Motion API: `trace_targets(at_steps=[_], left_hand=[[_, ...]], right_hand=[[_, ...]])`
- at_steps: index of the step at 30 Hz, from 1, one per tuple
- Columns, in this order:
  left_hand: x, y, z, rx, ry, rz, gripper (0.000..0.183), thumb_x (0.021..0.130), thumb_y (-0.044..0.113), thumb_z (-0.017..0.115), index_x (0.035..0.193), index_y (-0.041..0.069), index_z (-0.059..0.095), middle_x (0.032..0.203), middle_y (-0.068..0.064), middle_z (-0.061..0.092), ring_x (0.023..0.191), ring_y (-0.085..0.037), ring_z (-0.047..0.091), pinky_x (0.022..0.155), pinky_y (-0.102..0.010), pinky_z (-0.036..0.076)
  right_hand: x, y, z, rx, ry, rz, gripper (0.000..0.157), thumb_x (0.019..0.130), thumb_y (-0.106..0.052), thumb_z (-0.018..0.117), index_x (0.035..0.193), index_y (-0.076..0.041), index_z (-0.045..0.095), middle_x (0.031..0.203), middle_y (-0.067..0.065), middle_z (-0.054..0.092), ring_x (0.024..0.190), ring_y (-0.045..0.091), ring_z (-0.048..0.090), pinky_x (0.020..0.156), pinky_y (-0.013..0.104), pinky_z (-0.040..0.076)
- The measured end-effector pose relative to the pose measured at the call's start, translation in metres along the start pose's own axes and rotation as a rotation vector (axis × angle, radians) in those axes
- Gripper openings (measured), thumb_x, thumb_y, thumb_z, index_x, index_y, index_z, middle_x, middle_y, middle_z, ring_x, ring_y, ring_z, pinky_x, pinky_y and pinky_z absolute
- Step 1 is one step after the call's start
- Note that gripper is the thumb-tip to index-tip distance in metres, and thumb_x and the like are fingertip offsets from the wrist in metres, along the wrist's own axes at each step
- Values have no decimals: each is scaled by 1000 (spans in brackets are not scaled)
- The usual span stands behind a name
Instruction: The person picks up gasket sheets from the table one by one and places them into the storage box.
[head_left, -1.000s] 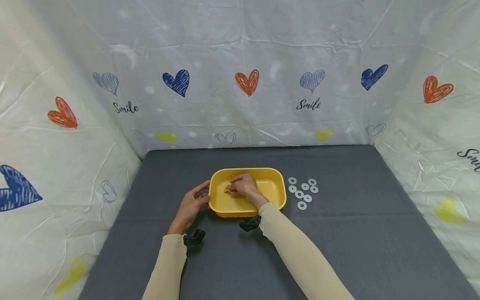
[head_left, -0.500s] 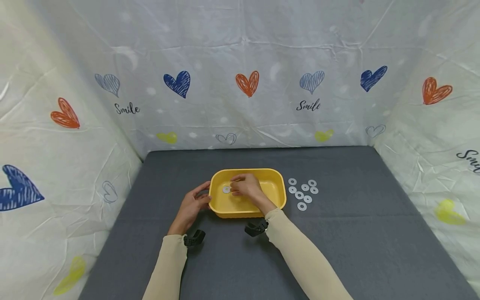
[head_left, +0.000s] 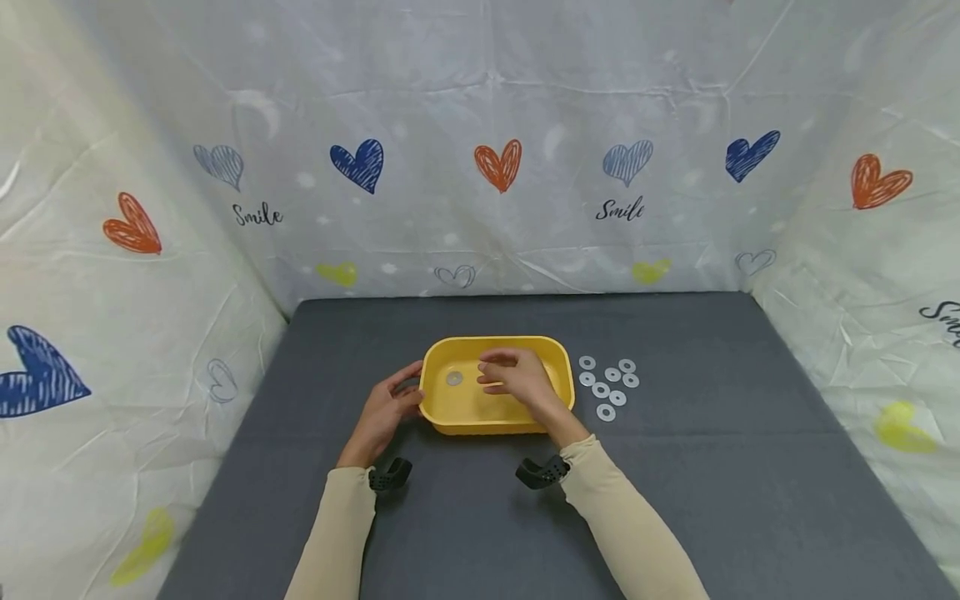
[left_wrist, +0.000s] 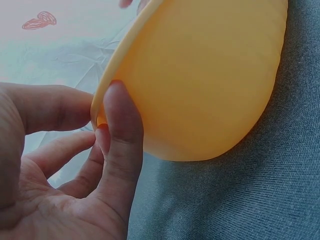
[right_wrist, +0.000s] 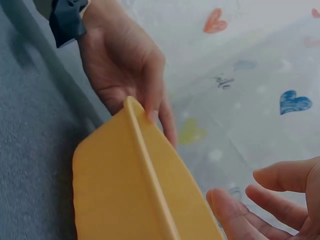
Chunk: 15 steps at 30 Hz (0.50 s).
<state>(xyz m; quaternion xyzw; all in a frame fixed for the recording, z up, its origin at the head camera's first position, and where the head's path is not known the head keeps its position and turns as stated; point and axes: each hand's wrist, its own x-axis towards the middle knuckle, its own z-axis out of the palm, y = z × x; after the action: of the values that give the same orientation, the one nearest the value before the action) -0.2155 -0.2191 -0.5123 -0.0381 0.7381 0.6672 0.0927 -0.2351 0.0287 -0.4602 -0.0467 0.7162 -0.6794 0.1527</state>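
A shallow yellow plastic tub (head_left: 497,427) stands on the grey table in the head view. My left hand (head_left: 380,414) holds its left end, and in the left wrist view thumb and fingers pinch the rim (left_wrist: 116,62). One flat round washer (head_left: 453,378) lies on the tub's floor toward the left. Over the tub's right half is my right hand (head_left: 519,379), its fingers relaxed and spread with nothing held between them. In the right wrist view the right hand's fingers (right_wrist: 282,175) are apart above the tub wall (right_wrist: 112,185).
Several pale flat washers (head_left: 601,389) lie loosely grouped on the table just right of the tub. A white cloth backdrop (head_left: 555,100) printed with hearts rises behind the table and at both sides. Black straps (head_left: 542,472) sit on the wrists.
My right hand let go of the washer, which now lies flat in the tub, and drew back to the right. The left hand stays at the tub's left end.
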Motion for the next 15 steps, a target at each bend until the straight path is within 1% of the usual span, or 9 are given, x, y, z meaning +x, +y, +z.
trace_targets(at_steps=[6,10,13,15], left_hand=[[1,0,-1,8,1,-8,59,95,8,58,151,18,40,149,-10,44,116,-33,59,74,-24,56],[2,-1,-1,10,12,-9,59,95,7,58,150,17,41,147,-10,46,111,-31,60,73,-24,56],[2,-1,0,9,18,-11,59,94,7,58,150,18,41,147,-10,46,110,-31,60,73,-24,56],[1,0,0,12,19,-12,59,95,7,58,150,18,41,147,-10,46,110,-31,60,73,-24,56]], right_hand=[[-8,-1,-14,-14,20,-43,28,92,-13,66,118,-2,67,119,25,65,94,24,73,79,36,60],[-14,-3,-25,-14,27,-64,29,93,-12,66,120,0,66,121,27,63,98,31,72,82,39,59],[-19,-4,-35,-19,34,-78,30,93,-12,66,120,1,65,120,26,64,99,33,71,82,41,59],[-22,-4,-42,-19,37,-89,30,93,-13,66,120,0,66,120,26,64,97,31,72,81,40,59]])
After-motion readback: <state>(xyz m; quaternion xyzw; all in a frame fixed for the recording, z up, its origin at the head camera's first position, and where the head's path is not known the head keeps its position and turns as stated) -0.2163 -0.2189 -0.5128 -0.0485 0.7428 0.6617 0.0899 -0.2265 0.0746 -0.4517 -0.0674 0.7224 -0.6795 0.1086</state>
